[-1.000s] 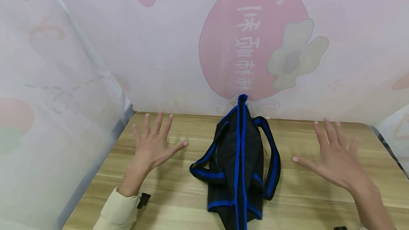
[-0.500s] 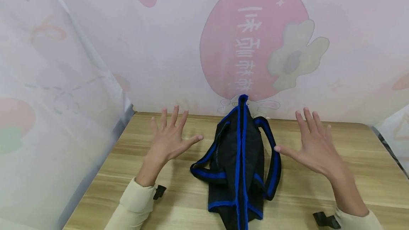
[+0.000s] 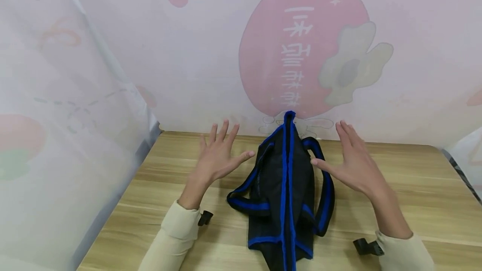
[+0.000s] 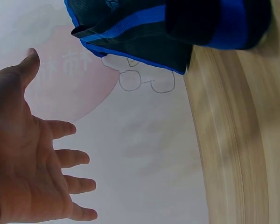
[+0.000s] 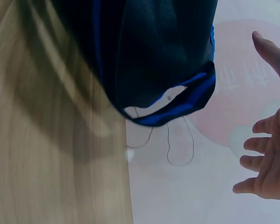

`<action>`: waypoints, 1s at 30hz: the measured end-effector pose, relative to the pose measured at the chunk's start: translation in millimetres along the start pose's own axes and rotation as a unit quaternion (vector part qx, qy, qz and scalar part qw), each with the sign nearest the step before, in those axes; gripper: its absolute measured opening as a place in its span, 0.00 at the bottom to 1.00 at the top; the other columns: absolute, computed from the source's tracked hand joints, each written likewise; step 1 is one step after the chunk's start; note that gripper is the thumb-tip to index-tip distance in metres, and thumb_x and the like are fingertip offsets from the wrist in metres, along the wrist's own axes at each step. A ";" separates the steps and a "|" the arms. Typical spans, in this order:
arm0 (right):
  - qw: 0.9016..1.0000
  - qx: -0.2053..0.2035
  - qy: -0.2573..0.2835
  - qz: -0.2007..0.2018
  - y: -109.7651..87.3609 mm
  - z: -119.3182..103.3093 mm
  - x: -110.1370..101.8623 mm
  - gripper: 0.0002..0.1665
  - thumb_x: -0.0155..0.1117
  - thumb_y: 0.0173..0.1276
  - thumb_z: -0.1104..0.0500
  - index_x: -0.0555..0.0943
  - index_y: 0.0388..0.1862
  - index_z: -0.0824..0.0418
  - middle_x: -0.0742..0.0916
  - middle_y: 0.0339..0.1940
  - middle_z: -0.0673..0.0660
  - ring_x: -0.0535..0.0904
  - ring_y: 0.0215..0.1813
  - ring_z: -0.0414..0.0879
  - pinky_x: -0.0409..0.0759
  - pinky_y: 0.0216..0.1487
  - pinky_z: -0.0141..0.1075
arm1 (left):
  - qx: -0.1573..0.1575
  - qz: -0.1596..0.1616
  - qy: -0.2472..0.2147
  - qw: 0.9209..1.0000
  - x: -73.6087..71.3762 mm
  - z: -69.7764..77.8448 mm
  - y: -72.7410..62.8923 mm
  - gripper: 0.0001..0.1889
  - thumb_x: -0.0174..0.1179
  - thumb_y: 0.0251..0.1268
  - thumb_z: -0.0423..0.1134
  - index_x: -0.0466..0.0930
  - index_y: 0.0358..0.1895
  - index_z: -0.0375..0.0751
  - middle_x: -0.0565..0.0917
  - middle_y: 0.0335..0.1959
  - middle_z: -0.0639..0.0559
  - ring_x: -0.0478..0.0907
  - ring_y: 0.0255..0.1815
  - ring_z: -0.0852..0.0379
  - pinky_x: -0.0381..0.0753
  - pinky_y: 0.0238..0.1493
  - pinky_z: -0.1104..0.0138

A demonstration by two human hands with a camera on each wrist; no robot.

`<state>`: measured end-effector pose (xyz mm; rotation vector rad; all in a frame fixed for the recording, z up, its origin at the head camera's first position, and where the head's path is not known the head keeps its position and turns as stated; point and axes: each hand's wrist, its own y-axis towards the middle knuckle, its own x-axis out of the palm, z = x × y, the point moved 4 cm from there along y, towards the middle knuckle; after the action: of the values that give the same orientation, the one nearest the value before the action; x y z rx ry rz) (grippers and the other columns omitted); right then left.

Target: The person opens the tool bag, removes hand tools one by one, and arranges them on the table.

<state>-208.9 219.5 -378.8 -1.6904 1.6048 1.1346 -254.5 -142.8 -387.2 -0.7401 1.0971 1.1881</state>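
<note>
A black fabric bag (image 3: pixel 269 175) with blue trim stands on the wooden table, its long narrow top edge running toward the back wall. One strap handle (image 3: pixel 248 206) loops out on its left side, another handle (image 3: pixel 326 195) on its right. My left hand (image 3: pixel 218 160) hovers left of the bag, fingers spread and thumb pointing toward it. On the other side my right hand (image 3: pixel 354 166) is held up with straight fingers, its thumb tip overlapping the right handle in the head view. Both palms hold nothing; the left wrist view shows the left hand (image 4: pixel 28 154) spread beside the bag (image 4: pixel 135 32).
The wooden table (image 3: pixel 150 195) reaches back to a pale printed wall sheet (image 3: pixel 188 62) with a large pink circle and a flower. Another sheet (image 3: pixel 56 137) hangs along the left edge. Small black wrist mounts (image 3: pixel 205 218) sit at both sleeves.
Both hands have moved inward toward the bag, the left one rightward and the right one leftward. The right hand's fingers have come closer together. The bag stays in place.
</note>
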 end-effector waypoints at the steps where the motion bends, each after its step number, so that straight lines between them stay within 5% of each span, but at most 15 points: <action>1: 1.000 0.000 0.001 0.000 1.6 -1.4 0.3 0.74 0.68 0.66 0.24 0.38 0.92 0.54 0.45 0.93 0.60 0.41 0.91 0.67 0.52 0.78 0.80 | 0.003 0.001 -0.007 1.000 0.3 1.4 1.3 0.54 0.50 0.68 0.82 0.44 0.90 0.61 0.42 0.92 0.46 0.32 0.92 0.34 0.34 0.83 0.25; 11: 0.999 -0.018 0.030 0.009 17.4 -11.1 3.8 0.68 0.68 0.70 0.28 0.44 0.92 0.53 0.52 0.92 0.62 0.52 0.89 0.71 0.59 0.76 0.79 | 0.043 0.009 -0.058 0.997 6.5 15.4 15.2 0.51 0.52 0.72 0.77 0.50 0.90 0.55 0.49 0.91 0.43 0.41 0.91 0.33 0.36 0.84 0.28; 21: 0.997 -0.053 0.049 0.026 39.4 -20.5 3.7 0.58 0.71 0.73 0.35 0.58 0.88 0.63 0.65 0.87 0.68 0.59 0.86 0.70 0.60 0.80 0.73 | 0.090 0.003 -0.043 0.995 4.7 27.0 35.5 0.50 0.55 0.73 0.74 0.54 0.89 0.49 0.56 0.89 0.41 0.52 0.90 0.36 0.44 0.87 0.32; 30: 0.992 -0.073 0.090 0.041 55.8 -16.6 7.0 0.50 0.73 0.73 0.42 0.67 0.83 0.66 0.73 0.81 0.69 0.71 0.80 0.67 0.77 0.73 0.63 | 0.139 0.004 -0.064 0.988 -3.3 36.4 53.7 0.47 0.56 0.77 0.68 0.57 0.87 0.44 0.62 0.87 0.40 0.60 0.87 0.39 0.56 0.86 0.38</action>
<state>-260.5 193.9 -367.5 -1.8825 1.7527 1.1945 -296.5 -97.4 -367.2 -0.4389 1.1304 1.0477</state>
